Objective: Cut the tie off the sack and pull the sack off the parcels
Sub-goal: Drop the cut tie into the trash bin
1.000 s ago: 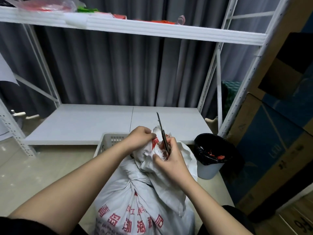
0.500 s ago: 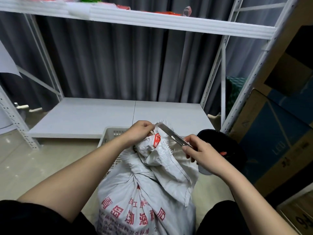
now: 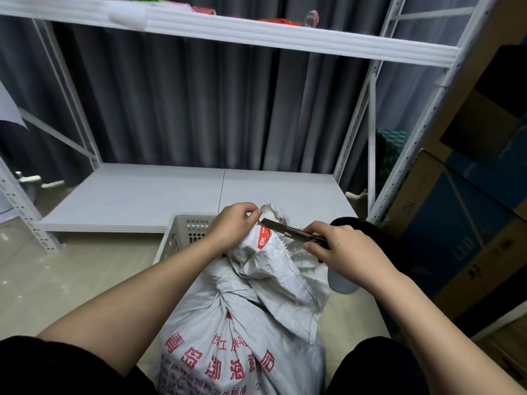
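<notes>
My left hand (image 3: 232,223) pinches w/ curled fingers, forearm reaching fwd. My right hand (image 3: 342,246) is fisted in a grip, knuckles up.

head cam: looked forward and down, wide-angle (edges bowed)
range: close over sack (image 3: 245,323), both forearms in frame
overlap: single view

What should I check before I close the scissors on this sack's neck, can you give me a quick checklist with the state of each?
1. Left hand grips the sack at its bunched top: ok.
2. Right hand holds the scissors: ok.
3. Blade tip lies at the neck, beside the left fingertips: not ok, too close.
4. Tie sits between the blades: cannot tell, hidden in the folds.
5. Blades open: cannot tell.
6. Sack stands upright between the knees, basket behind it: ok.
</notes>
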Demonstrator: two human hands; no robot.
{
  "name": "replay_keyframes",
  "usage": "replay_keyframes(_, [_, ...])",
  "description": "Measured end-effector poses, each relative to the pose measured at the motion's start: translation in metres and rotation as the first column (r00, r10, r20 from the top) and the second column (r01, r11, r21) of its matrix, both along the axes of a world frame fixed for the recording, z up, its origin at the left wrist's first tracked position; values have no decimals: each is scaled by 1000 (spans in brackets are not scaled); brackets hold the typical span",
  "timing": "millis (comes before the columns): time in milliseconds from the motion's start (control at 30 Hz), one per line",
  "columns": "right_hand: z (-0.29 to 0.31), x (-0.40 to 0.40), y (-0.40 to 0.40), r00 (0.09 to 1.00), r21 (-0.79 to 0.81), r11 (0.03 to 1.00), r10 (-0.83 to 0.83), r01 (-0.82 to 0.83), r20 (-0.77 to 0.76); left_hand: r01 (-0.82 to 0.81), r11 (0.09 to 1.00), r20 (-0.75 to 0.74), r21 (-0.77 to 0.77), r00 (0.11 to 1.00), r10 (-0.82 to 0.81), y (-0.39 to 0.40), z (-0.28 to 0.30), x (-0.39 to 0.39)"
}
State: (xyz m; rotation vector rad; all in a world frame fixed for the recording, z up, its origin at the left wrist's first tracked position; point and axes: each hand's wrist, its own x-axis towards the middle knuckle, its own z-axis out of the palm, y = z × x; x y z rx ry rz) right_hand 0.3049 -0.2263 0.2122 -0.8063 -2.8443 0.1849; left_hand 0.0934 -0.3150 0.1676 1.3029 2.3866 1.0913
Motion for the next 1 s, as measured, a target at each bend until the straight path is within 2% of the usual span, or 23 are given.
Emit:
replay_keyframes(433, [13, -4, -5, 998, 167, 985, 27, -36, 57, 18, 1000, 26, 11, 999, -19, 0, 3, 4])
replay_keyframes(633, [11, -12, -18, 995, 309, 949, 38, -66, 94, 13, 1000, 24, -1, 1000, -13, 0, 2, 6])
replay_keyframes(767, [10, -16, -24, 994, 318, 947, 18, -51, 106, 13, 1000, 31, 3, 999, -13, -2, 0, 5])
replay_keyframes(1000, [3, -20, -27, 989, 373, 927, -8, -48, 149, 16, 999, -77, -35, 997, -19, 0, -3, 9])
